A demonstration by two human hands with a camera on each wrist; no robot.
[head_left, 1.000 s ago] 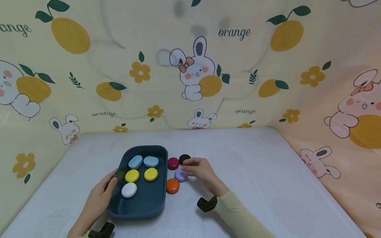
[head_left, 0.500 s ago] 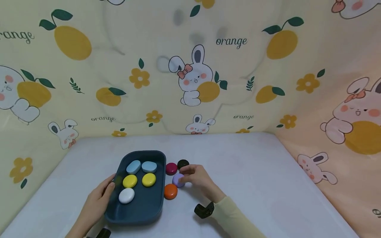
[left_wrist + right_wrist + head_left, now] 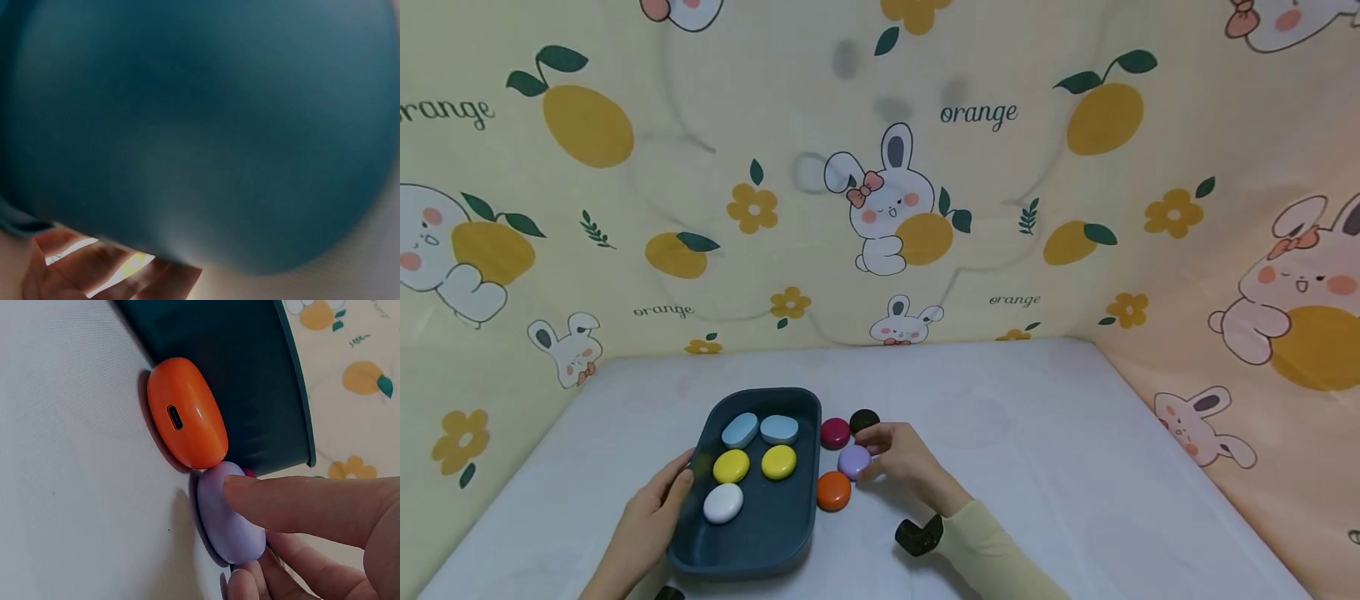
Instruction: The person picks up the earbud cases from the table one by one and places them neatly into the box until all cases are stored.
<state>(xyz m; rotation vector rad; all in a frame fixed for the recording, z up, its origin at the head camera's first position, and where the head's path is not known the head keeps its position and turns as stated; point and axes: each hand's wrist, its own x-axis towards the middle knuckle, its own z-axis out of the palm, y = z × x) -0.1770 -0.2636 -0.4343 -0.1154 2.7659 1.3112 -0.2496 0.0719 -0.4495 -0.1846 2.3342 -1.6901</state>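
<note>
In the head view my left hand (image 3: 647, 521) grips the left side of a dark blue tray (image 3: 775, 546), thumb at the rim. Its fingers show past the tray's edge in the left wrist view. On the table, just right of the tray, lies a lilac earbud charging case (image 3: 228, 515). My right hand (image 3: 906, 462) pinches this case, thumb on one side and fingertips at the other. An orange case (image 3: 186, 412) with a charging port touches it beside the tray wall. A crimson case (image 3: 835, 433) and a round black one (image 3: 864, 421), partly behind my fingers, lie farther back.
Inside the tray sit two light blue oval pieces (image 3: 779, 429), two yellow round ones (image 3: 778, 462) and a white one (image 3: 723, 503). White cloth covers the table (image 3: 1037, 467). A rabbit-and-orange printed curtain (image 3: 760, 258) closes off the back and sides.
The right thumb has lowered from over the lilac case to its near edge, with the fingers at its far edge. The left hand keeps its hold on the tray. The head view has tilted slightly.
</note>
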